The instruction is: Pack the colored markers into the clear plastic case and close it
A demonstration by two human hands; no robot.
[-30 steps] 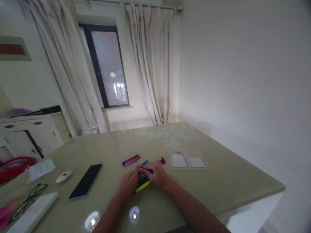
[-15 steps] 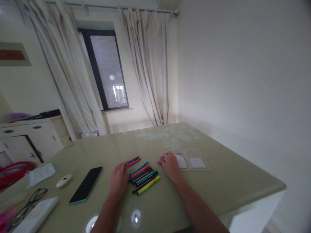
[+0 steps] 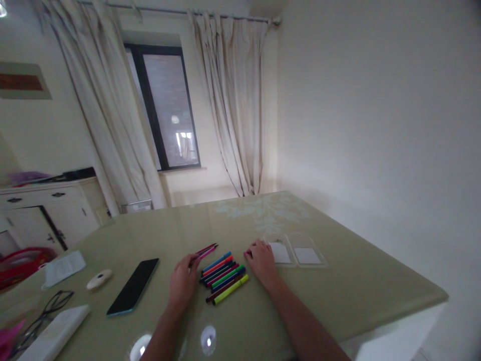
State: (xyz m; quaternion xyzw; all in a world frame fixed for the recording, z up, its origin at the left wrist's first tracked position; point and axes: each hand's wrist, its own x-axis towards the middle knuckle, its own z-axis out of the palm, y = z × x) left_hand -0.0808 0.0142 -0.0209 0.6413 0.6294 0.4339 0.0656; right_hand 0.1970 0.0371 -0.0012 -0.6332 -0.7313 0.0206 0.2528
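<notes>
Pale curtains [image 3: 236,105] hang on both sides of a dark-framed window [image 3: 171,110], and below them spreads a greenish, glossy table [image 3: 338,286]. Across its middle lies a slanting row of capped markers [image 3: 227,276], from a blue marker [image 3: 217,262] at the far end to a yellow marker [image 3: 231,291] at the near end; the row sits between the two hands, and neither hand covers it. The left hand [image 3: 183,282] rests just left of the row, its fingertips at the near ends of a few thin pens [image 3: 207,251], whose dark tips point away to the far right; whether the fingers are closed on them or only touching, I cannot tell. The right hand [image 3: 262,260] lies to the right of the row, fingers bent down, with a small pink piece [image 3: 247,255] showing at its fingertips; its grip is hidden too. Just beyond that hand is an open clear case [image 3: 302,240] with white cards [image 3: 307,255] inside. A black phone [image 3: 133,287] lies well to the left
</notes>
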